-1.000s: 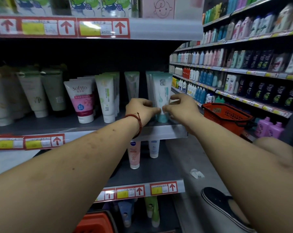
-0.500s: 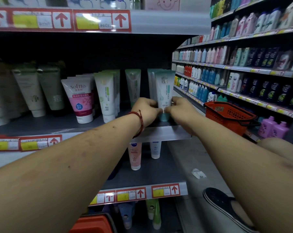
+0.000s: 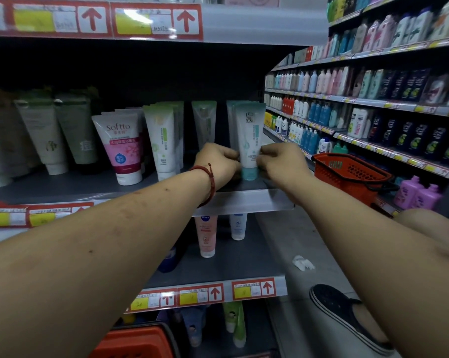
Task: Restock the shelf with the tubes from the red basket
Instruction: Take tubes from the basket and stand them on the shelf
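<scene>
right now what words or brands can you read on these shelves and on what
"Softto": on the pink and white tube.
"NIVEA": on the peach tube, lower down.
Up arrows, no words: on the red price tags.
Too small or blurred to read: the print on the teal-capped tube that the left hand and right hand pinch, the price figures, the aisle bottles.

I am reading "Softto" in pink letters on the white-and-pink tube [image 3: 122,151] on the middle shelf; the Chinese print on its pink band is coming through too small for me. I am making out "NIVEA" on a blue badge at the top of the peach tube [image 3: 206,236] one shelf down. A yellow price tag [image 3: 143,303] is showing what looks like a handwritten 20. The red shelf-edge labels [image 3: 156,21] are carrying red up arrows. The teal-capped tube [image 3: 249,135] is giving me only illegible characters.
</scene>
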### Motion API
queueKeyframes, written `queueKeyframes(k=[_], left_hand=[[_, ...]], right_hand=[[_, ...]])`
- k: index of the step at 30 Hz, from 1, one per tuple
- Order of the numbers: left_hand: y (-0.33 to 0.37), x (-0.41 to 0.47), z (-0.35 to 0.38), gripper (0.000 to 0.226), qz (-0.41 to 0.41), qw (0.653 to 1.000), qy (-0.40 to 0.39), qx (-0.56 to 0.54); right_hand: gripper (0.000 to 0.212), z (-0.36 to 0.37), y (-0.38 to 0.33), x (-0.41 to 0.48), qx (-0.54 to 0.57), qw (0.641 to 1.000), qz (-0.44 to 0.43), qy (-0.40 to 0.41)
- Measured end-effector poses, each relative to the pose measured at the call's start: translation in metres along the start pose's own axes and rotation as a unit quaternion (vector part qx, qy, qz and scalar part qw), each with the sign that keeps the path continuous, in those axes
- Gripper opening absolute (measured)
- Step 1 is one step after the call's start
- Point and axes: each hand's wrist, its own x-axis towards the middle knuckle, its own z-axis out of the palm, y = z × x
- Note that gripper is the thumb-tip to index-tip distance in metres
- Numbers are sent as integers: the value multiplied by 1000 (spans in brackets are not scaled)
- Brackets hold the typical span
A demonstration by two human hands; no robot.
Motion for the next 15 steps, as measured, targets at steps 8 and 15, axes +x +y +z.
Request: queueKeyframes(k=[8, 15], left_hand=[[11, -9, -1, 23, -59, 994, 27, -85], [10, 5, 2, 17, -66, 994, 29, -78]], right_hand=[[18, -9, 0, -8, 36, 998, 31, 39], [11, -7, 4, 3, 33, 997, 40, 57]])
